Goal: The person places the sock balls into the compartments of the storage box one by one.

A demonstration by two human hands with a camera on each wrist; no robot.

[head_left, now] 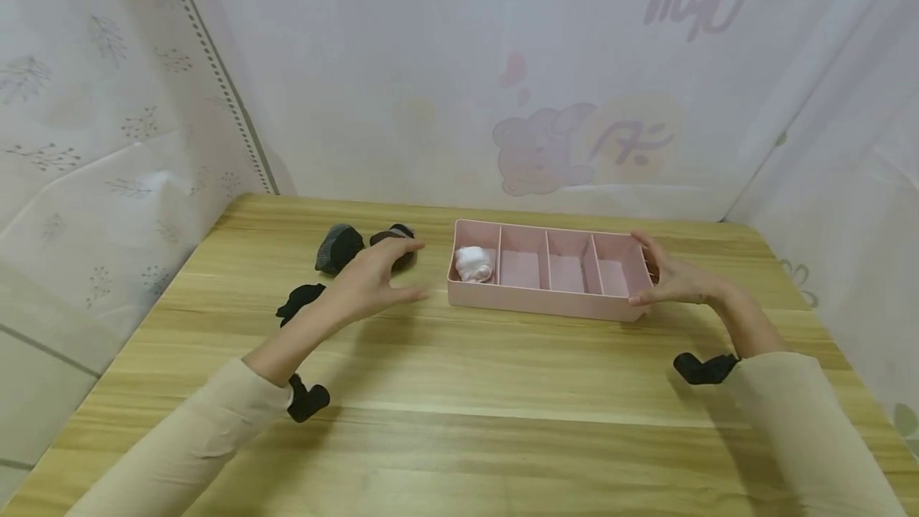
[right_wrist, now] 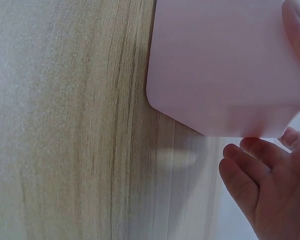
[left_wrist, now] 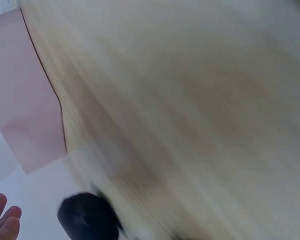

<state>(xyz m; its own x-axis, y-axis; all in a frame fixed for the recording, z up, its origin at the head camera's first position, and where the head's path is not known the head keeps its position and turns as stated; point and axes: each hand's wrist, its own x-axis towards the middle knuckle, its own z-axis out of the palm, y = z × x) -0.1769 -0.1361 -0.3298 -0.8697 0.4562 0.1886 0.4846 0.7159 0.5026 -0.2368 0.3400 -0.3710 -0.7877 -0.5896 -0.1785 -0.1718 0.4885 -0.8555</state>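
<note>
On tabletop [head_left: 459,389], centre: pink tray [head_left: 549,303], four compartments, long axis 9-to-3; white sock [head_left: 474,264] in its 9 o'clock compartment. Right hand [head_left: 671,278] grips the 3 o'clock end. Left hand [head_left: 373,278], fingers spread, holding nothing, hovers just beyond the 9 o'clock end, over dark socks [head_left: 337,248].

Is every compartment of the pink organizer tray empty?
No: the head view shows a white rolled item in the leftmost compartment of the pink tray.
</note>
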